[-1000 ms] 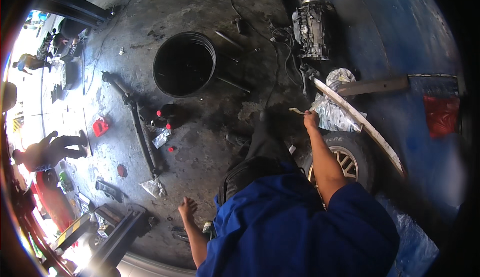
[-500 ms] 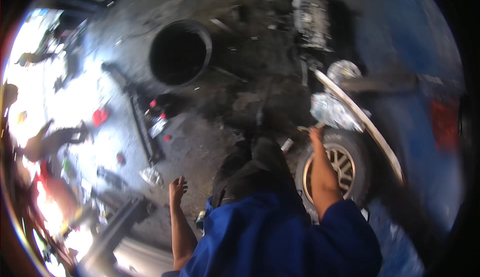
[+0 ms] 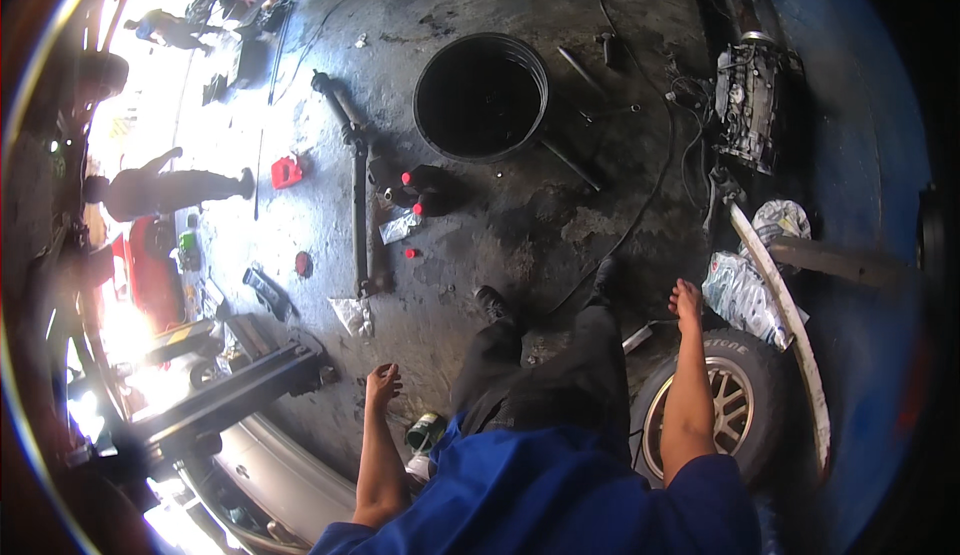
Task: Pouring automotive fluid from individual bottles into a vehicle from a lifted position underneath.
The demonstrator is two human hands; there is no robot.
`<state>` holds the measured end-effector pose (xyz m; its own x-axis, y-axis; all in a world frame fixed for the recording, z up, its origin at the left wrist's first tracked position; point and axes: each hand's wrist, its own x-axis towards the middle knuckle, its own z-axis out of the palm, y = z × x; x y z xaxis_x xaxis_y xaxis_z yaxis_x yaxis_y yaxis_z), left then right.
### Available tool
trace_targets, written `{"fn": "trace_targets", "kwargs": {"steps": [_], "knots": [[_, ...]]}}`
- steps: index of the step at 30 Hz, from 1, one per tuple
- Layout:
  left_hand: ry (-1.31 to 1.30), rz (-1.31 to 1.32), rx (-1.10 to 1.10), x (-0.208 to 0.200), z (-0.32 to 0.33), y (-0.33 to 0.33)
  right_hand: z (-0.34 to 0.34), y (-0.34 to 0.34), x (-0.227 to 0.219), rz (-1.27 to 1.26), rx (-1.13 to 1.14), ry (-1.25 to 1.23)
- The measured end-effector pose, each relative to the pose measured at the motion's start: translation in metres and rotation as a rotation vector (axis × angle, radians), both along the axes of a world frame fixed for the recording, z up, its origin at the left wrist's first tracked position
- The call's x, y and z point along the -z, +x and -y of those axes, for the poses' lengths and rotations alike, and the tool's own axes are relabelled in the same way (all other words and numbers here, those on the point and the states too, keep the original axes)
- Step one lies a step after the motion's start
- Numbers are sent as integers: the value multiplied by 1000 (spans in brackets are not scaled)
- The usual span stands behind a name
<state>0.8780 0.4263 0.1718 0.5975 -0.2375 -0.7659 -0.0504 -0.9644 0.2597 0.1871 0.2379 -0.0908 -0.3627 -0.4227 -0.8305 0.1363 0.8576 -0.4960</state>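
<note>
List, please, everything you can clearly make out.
Round open-topped drum: 1, black, upper centre
Ribbed metal engine-like unit: 1, grey, upper right
Spoked wheel with tyre: 1, gold and black, lower right
Long curved strip: 1, white, far right
Crumpled plastic bundle: 1, silvery, near strip
Long metal shaft: 1, dark, left of drum
Plastic jug: 1, red, left of shaft
Round caps: 3, red, right of shaft
Small round container: 1, green, beside shirt
Car body: 1, silver, lower left
People: at least 2, dark-clothed, left
Other clutter: many, mixed, across floor
Shirt: 1, blue, bottom
Shoes: 2, dark, centre
Left hand: 1, bare, near container
Right hand: 1, bare, left of bundle
</note>
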Motion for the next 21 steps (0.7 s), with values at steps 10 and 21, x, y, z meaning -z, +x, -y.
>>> {"fn": "trace_targets", "kwargs": {"steps": [10,21], "knots": [[-229,336,489,81,-47,188,12,212,21,-135,-219,-77],[-258,190,32,141,-122,275,0,467,0,-155,-811,-383]]}}
